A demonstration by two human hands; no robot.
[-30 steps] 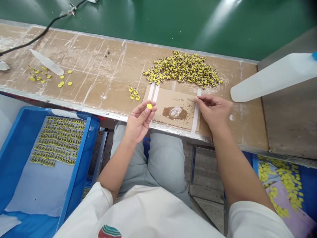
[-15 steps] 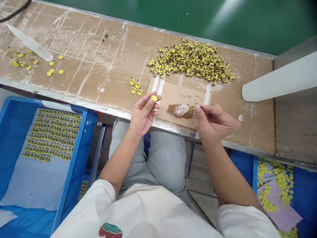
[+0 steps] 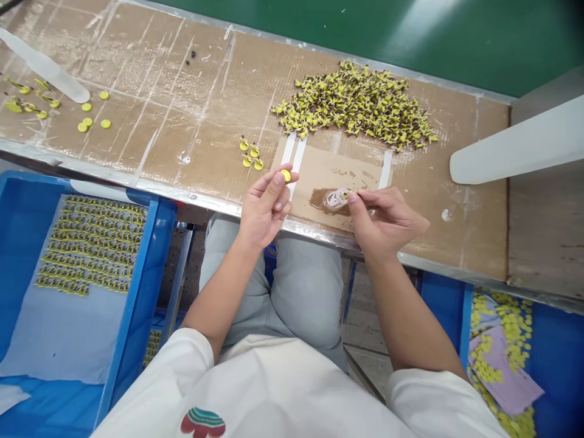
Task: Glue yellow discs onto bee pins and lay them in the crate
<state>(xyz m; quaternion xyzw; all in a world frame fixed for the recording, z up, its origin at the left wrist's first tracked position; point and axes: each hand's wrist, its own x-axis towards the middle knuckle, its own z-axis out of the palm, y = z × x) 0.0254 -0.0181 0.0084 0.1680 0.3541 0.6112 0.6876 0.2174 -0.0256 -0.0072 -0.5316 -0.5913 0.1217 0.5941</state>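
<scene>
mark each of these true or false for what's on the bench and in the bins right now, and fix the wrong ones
1. The left hand pinches a yellow disc. True.
2. The right hand lies flat on the big pile. False: its fingertips pinch a small yellow piece at the clear blob.
3. The big pile lies beyond the taped cardboard sheet, on the side away from the person. True.
4. The pieces in the bin on the left are heaped at random. False: they are set out in rows on a pale sheet.
5. Yellow discs lie loosely scattered in the bin on the right. True.
</scene>
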